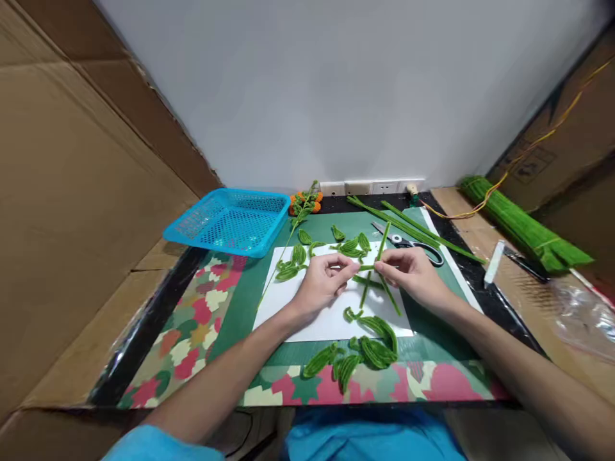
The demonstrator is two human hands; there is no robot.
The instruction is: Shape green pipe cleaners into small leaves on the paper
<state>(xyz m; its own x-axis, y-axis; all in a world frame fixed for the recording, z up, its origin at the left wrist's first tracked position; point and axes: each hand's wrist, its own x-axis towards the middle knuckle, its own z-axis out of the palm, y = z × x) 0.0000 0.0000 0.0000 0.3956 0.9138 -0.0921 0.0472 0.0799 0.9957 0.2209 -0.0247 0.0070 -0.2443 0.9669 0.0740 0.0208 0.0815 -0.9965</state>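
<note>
A short fuzzy green strip (366, 267) is held above the white sheet (331, 326), the fingers of the left hand (327, 280) pinched on its left end and those of the right hand (407, 269) on its right. Other green strips (391, 296) cross near the right hand. Looped green leaves (377, 353) lie nearer; scissors (395, 239) lie beyond, at right. A blue basket (270, 238) sits far left on the worktop (230, 326); a green bundle (523, 222) lies far right.

A fuzzy green stick (367, 267) is being pinched by the left hand (327, 280) and right hand (411, 274), and white paper (317, 325) is being partly covered by green leaves (298, 254)
</note>
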